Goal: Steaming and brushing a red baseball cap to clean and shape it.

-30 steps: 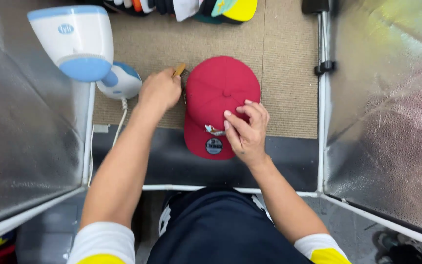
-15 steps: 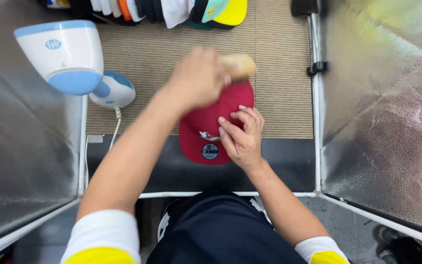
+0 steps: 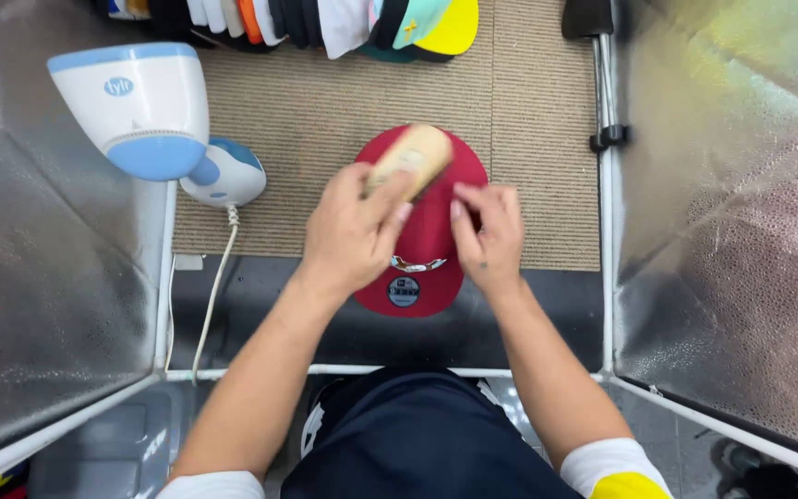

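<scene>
Tan matting [image 3: 325, 120] is spread between silver reflective panels [image 3: 722, 231], and a red cap [image 3: 431, 249] lies on it. A wooden brush [image 3: 411, 157], off the cap's left edge a second ago, is now gripped by the left hand [image 3: 353, 231] over the crown. The cap is pinched and steadied by the right hand [image 3: 487, 231].

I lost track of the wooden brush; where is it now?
The brush sits centre frame in the left hand, over the crown of the red cap, just left of the right hand.

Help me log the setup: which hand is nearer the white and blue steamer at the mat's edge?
Left. The left hand holds a wooden brush over the red cap, on the steamer's side; the right hand rests on the cap's far side.
</scene>
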